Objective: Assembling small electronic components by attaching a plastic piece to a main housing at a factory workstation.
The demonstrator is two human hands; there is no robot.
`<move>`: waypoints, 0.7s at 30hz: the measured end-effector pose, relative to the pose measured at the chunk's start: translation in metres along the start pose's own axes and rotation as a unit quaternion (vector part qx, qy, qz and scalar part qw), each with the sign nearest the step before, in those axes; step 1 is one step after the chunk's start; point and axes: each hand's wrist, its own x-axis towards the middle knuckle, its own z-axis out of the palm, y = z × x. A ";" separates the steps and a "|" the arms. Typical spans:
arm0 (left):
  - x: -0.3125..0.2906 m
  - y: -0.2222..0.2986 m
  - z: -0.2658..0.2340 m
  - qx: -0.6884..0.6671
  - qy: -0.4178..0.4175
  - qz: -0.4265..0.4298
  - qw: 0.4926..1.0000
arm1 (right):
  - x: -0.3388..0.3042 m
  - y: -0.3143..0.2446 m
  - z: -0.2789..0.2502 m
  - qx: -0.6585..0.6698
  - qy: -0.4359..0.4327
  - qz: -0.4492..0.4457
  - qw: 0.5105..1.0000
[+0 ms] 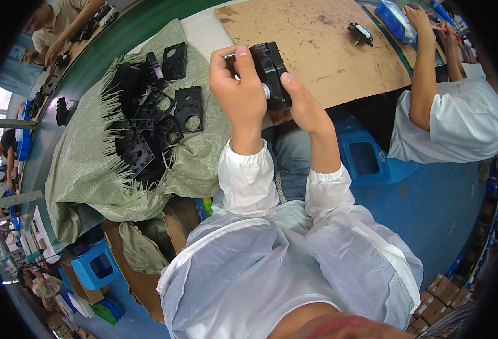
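Observation:
Both hands hold a black plastic housing [270, 68] over the near edge of the brown board. My left hand [239, 90] is closed round its left side, with a thin metal piece [230, 56] showing by the fingers. On the right side my right hand [308, 107] grips it, thumb on the edge. A small white round part [266, 91] shows on the housing between the hands. To the left, an open woven sack [91, 164] holds several black plastic housings [189, 109] with round holes.
A brown board [317, 56] covers the bench, with a small black-and-white assembly [361, 34] at its far right. A co-worker's arm [424, 73] reaches to a blue bin [394, 20]. Blue stools [367, 155] and a cardboard box [139, 271] stand below.

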 end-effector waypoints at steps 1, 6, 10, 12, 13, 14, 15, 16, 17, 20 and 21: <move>0.000 -0.001 0.000 0.000 -0.001 0.000 1.000 | 0.001 -0.001 0.002 -0.010 0.013 -0.021 1.000; 0.003 -0.009 0.000 -0.011 -0.021 -0.038 0.999 | 0.002 -0.003 0.002 -0.036 0.017 -0.035 0.999; 0.004 -0.005 0.002 -0.039 -0.082 -0.073 0.993 | 0.008 0.000 0.001 0.016 0.073 -0.106 0.992; 0.003 -0.009 -0.001 -0.077 -0.136 -0.070 0.985 | 0.008 -0.002 0.003 0.043 0.102 -0.123 0.986; 0.002 -0.008 -0.003 -0.077 -0.135 -0.070 0.985 | 0.008 -0.007 0.003 0.046 0.112 -0.122 0.985; 0.001 -0.001 -0.004 -0.104 -0.166 -0.078 0.977 | 0.009 -0.010 0.002 0.048 0.123 -0.122 0.984; 0.001 0.003 -0.003 -0.132 -0.197 -0.087 0.968 | 0.011 -0.007 0.000 0.047 0.124 -0.123 0.984; 0.000 0.002 -0.001 -0.133 -0.198 -0.087 0.967 | 0.013 0.000 -0.003 0.063 0.154 -0.155 0.974; -0.001 0.001 0.000 -0.076 -0.219 -0.050 0.972 | 0.014 0.002 -0.002 0.080 0.181 -0.186 0.962; 0.001 0.003 -0.003 0.015 -0.274 -0.021 0.961 | 0.006 -0.002 -0.009 0.119 0.150 -0.153 0.969; 0.002 0.004 -0.003 0.047 -0.310 -0.028 0.949 | 0.005 -0.002 -0.011 0.109 0.142 -0.147 0.973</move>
